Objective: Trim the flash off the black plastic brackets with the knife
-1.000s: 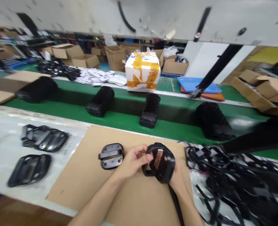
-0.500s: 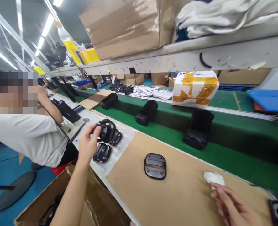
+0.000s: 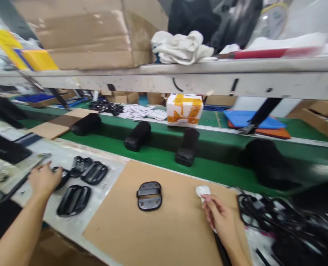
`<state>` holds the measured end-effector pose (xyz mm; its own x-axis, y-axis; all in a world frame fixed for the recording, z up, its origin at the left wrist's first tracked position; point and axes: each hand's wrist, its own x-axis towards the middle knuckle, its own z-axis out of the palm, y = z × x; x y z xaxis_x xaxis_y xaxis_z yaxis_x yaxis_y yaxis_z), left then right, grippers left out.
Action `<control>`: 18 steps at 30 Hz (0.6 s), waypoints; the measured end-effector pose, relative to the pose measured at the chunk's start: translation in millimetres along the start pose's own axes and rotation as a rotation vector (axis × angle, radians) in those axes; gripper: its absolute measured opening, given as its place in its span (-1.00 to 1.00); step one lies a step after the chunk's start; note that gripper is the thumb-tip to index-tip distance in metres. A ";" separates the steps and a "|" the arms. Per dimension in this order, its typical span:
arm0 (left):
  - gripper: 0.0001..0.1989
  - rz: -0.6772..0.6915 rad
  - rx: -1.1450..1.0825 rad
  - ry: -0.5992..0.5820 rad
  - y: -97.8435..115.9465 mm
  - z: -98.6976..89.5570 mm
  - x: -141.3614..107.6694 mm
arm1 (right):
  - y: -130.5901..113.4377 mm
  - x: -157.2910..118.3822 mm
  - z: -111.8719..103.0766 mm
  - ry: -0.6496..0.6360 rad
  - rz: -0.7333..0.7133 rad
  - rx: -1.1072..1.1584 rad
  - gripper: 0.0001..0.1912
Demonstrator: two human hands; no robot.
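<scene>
At the left, my left hand (image 3: 44, 180) has its fingers closed on a black plastic part (image 3: 61, 178) on the grey-white bench. More black parts (image 3: 74, 200) lie just right of it. My right hand (image 3: 218, 214) pinches a tool with a white, cloth-like tip (image 3: 202, 191); a black shaft (image 3: 222, 251) shows below the palm. Between the hands, a black plate with a crossbar (image 3: 149, 195) lies flat on the brown cardboard sheet (image 3: 164, 236).
Black cylindrical units (image 3: 187, 147) stand along the green conveyor (image 3: 161, 153) behind the cardboard. Tangled black cables (image 3: 277, 218) lie at the right. A shelf edge (image 3: 141, 81) crosses above, with a taped white box (image 3: 184, 109) underneath.
The view has swung right, and the other person has mostly left it. My left hand has lowered to the bench with the black part. My right hand still holds the white-tipped tool.
</scene>
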<state>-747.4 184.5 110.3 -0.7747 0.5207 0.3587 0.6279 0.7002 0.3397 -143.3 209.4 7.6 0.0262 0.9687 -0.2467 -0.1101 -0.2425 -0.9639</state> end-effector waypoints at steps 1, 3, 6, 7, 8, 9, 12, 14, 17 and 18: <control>-0.47 0.044 0.027 -0.008 10.1 0.5 -2.3 | 0.3 -0.2 0.4 -0.019 -0.023 0.003 -0.17; -0.41 0.268 -0.027 -0.142 36.9 0.3 -14.7 | 2.3 0.1 0.8 -0.010 -0.039 -0.015 -0.15; -0.35 0.447 -0.236 -0.486 86.8 1.1 -60.7 | 7.2 2.9 1.8 -0.007 -0.053 -0.057 -0.15; -0.34 0.548 -0.288 -0.587 103.2 3.1 -82.6 | 8.4 4.0 2.1 -0.015 -0.057 -0.073 -0.17; -0.33 0.669 -0.312 -0.682 118.3 6.4 -106.1 | 8.8 4.8 2.2 -0.030 -0.060 -0.090 -0.19; -0.33 0.766 -0.306 -0.754 131.4 11.1 -129.9 | 7.9 4.6 1.6 -0.053 -0.063 -0.108 -0.21; -0.31 0.965 -0.220 -0.880 157.8 30.4 -188.1 | -5.8 -7.1 -6.9 -0.143 -0.090 -0.169 -0.36; -0.40 0.985 -0.161 -0.929 167.0 39.7 -207.9 | -23.7 -26.9 -20.6 -0.194 -0.138 -0.254 -0.57; -0.44 0.923 -0.233 -1.014 178.3 34.4 -214.3 | -51.8 -67.0 -51.3 -0.277 -0.219 -0.660 -0.84; -0.46 0.885 -0.310 -1.053 183.0 27.9 -214.2 | -58.2 -79.9 -62.5 -0.299 -0.186 -0.787 -0.88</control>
<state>-468.7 214.7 71.4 0.2742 0.9383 -0.2105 0.8131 -0.1093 0.5717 -76.9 142.9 77.2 -0.2991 0.9427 -0.1478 0.5936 0.0626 -0.8023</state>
